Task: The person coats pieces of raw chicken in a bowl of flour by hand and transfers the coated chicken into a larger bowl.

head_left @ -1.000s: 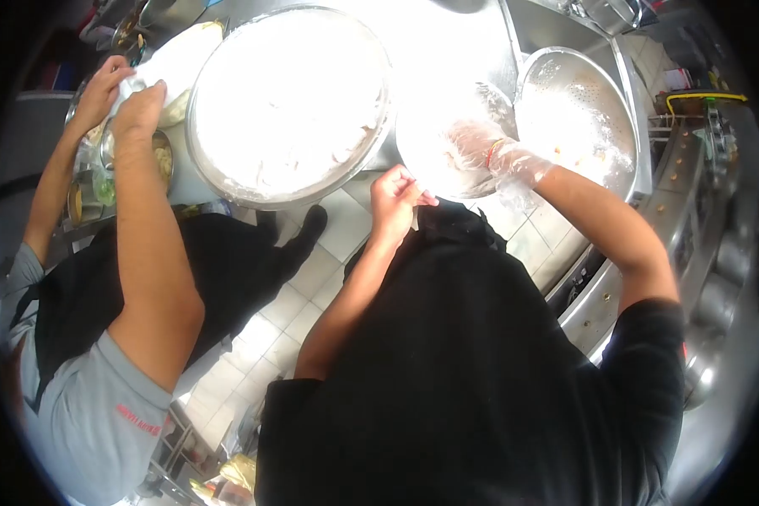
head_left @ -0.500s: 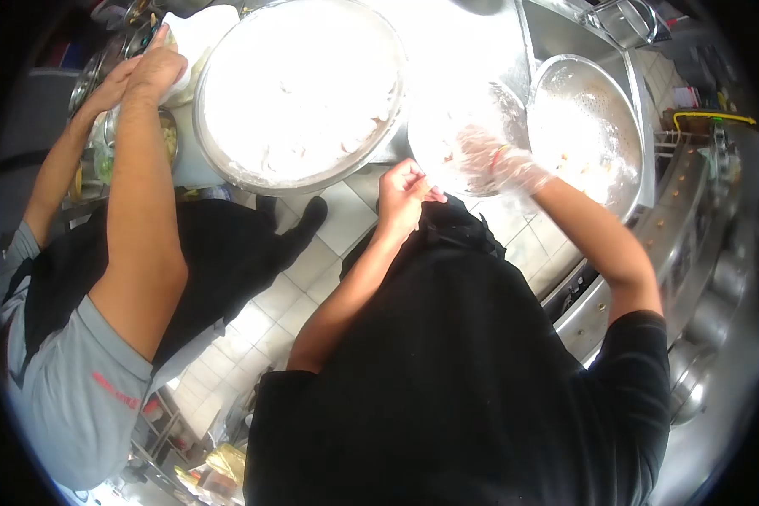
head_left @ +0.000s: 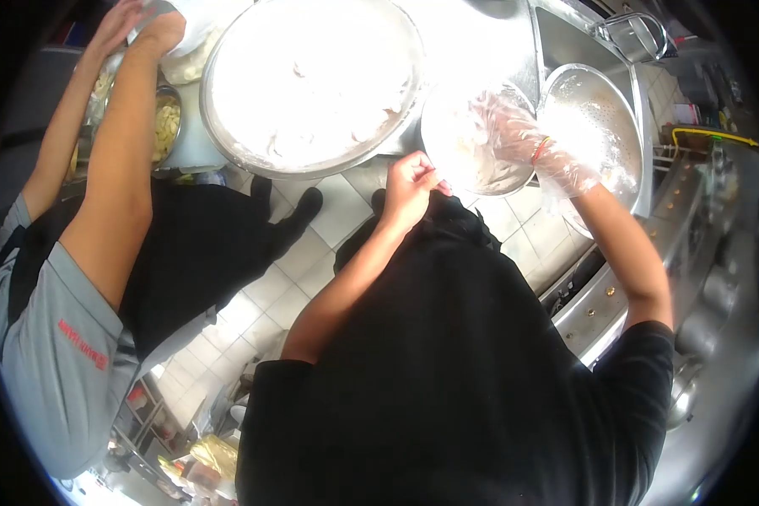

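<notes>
My left hand (head_left: 415,190) is bare, its fingers curled in and the thumb pressed against them, close to the near left edge of a metal bowl (head_left: 512,179). Nothing shows between those fingers. A clear plastic glove with a red band at the wrist covers my right hand (head_left: 519,135), which is over that bowl. Glare and the glove wash out its fingertips, so whether they hold anything is hidden. White powder or batter whitens the bowl's inside. Left of it stands a large round metal basin (head_left: 346,169) full of white powder with a few lumps in it.
A perforated metal colander (head_left: 628,110) dusted white sits at the sink on the right. At left, a co-worker's hands (head_left: 162,34) handle a white bag above a container of pale yellow pieces (head_left: 167,126). Steel equipment (head_left: 594,312) runs along the right side.
My right hand has shifted slightly right and up from the bowl's middle. My left hand stays nearly in place. The co-worker's hands have moved up and the container beneath shows more.
</notes>
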{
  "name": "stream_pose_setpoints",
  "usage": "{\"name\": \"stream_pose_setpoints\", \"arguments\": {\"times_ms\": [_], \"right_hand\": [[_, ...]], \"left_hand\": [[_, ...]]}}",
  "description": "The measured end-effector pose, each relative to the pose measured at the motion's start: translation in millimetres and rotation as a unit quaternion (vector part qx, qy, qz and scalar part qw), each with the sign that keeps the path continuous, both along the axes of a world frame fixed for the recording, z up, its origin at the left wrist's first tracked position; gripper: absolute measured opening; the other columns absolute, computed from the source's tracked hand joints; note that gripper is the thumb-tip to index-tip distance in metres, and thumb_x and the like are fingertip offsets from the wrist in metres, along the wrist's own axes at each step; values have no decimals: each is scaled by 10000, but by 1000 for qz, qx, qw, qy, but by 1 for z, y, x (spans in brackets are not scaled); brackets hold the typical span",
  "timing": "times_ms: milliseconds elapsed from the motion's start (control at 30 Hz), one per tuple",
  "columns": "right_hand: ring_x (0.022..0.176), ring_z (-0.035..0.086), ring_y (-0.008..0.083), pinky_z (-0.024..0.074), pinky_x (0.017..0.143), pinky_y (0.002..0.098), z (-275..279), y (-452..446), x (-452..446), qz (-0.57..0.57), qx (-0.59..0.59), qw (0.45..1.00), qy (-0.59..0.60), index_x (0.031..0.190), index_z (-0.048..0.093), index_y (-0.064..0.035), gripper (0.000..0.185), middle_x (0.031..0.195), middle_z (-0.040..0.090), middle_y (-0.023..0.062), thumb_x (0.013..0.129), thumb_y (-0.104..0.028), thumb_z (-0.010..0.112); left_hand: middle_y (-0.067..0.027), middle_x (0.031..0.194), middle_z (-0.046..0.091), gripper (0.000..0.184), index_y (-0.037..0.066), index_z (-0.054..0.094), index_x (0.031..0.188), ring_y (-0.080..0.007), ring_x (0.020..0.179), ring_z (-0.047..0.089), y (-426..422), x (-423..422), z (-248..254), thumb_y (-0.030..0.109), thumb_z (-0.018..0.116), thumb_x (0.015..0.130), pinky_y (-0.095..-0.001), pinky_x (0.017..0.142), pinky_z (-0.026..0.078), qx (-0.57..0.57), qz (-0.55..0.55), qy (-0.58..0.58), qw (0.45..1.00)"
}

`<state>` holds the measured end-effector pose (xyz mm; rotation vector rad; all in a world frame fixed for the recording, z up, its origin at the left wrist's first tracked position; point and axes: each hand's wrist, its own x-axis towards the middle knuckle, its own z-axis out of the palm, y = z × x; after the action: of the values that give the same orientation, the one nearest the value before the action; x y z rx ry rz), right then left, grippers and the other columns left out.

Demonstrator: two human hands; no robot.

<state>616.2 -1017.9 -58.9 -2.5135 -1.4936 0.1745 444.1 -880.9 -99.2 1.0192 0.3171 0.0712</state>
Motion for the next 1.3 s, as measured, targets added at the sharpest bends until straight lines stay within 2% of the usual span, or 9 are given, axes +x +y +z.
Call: {"name": "stream_pose_setpoints", "arguments": {"times_ms": [100,200,267,500,600,667,733,1033,1300], "right_hand": [[952,501,351,371,855,396,18,12,-24,194,-50,979,-22,1005,543,-10,488,1032,526,199,634,-303,663],[920,514,356,382,835,398,0,14,-34,149,-105,983,33,932,559,-19,366,958,546,203,654,-244,632],[902,532,338,405,812,393,-16,16,-32,-2,-149,963,226,883,578,-23,302,892,562,212,652,-216,610],[904,552,267,437,784,358,3,27,-25,-14,-169,981,90,982,543,-14,405,995,544,215,652,-220,655],[910,553,259,434,794,360,-27,1,5,-107,-38,958,264,1035,532,-30,441,966,557,193,664,-225,672],[925,552,254,431,810,365,-21,-13,17,-171,99,805,559,1038,551,-67,386,938,578,163,700,-216,660],[916,554,253,433,805,361,1,-21,24,-211,139,742,621,1036,552,-68,379,938,580,159,700,-209,657],[877,566,246,444,780,342,115,64,38,-147,109,858,481,1028,559,-72,351,936,589,141,703,-177,645],[841,576,239,453,758,324,129,182,24,-24,57,926,373,1020,566,-76,329,934,597,126,706,-148,633]], "left_hand": [[-118,653,581,110,-6,478,723,-187,598,599,2,0,0,-7,523,823,-288,598,501,-4,-16,7,1000],[-118,660,584,107,-5,481,726,-185,599,599,3,1,-1,-6,524,823,-288,603,501,2,-22,10,1000],[-123,666,589,99,-6,486,732,-186,600,599,2,0,0,-4,527,823,-286,601,497,1,-24,9,1000],[-127,669,594,99,-11,490,740,-185,594,596,4,0,-2,10,518,833,-283,594,491,14,-34,4,999],[-130,670,594,97,-11,489,745,-186,589,594,5,1,2,12,516,835,-283,589,492,10,-32,-1,999],[-129,665,591,95,-10,483,742,-185,584,593,4,0,0,2,515,831,-280,576,496,-6,-22,-10,1000],[-128,663,587,97,-12,475,736,-185,578,592,3,0,-3,-13,515,824,-279,564,502,-30,-19,5,999],[-109,641,582,117,-8,465,706,-166,577,594,3,-3,2,-25,540,794,-267,537,477,-3,-7,18,1000],[-100,633,585,118,-2,471,703,-152,580,596,3,-5,9,-21,560,778,-249,540,463,16,12,20,1000]]}}
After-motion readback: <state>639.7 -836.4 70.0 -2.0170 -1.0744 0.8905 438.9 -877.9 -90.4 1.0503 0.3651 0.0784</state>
